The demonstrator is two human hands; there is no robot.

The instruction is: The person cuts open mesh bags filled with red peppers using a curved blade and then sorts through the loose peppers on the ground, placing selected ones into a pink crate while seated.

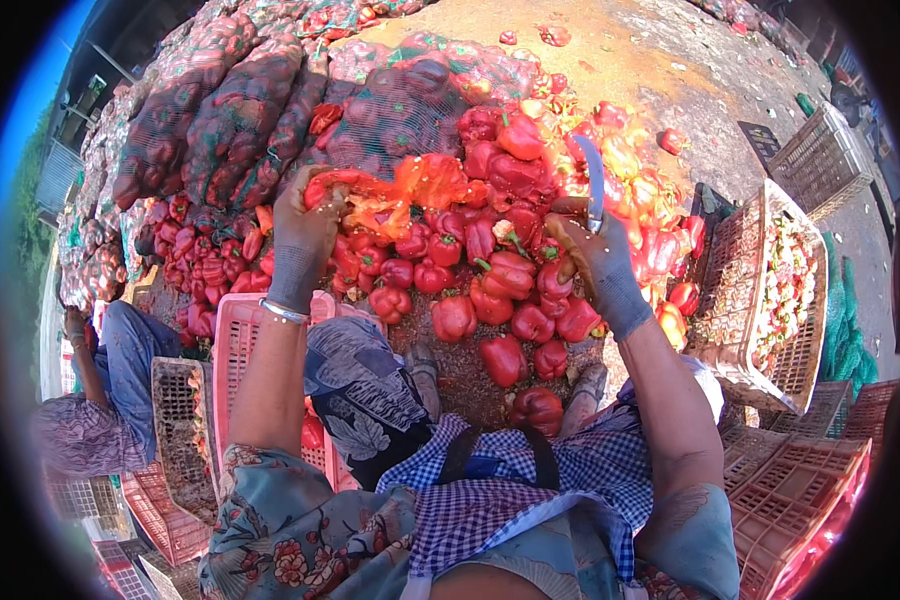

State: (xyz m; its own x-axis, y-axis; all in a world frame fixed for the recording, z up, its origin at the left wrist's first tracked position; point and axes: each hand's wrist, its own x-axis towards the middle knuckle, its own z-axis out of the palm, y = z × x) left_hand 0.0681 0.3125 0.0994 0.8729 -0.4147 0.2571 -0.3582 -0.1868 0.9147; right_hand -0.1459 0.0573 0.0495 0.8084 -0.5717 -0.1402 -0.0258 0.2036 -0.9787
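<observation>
My gloved left hand is closed on a cut-open red bell pepper, whose torn, bright orange-red flesh spreads to the right. My gloved right hand is closed round a knife, its curved blade pointing up. Pale bits and a seed core show between the hands, above the heap; whether the core is falling or lying there I cannot tell. Below and beyond both hands is a large heap of whole red bell peppers, reaching down to my feet.
Green mesh sacks full of peppers stand at the far left. Beside my left arm is a pink crate with peppers. A pale crate of cut cores stands right, above stacked crates. Another person sits at the left.
</observation>
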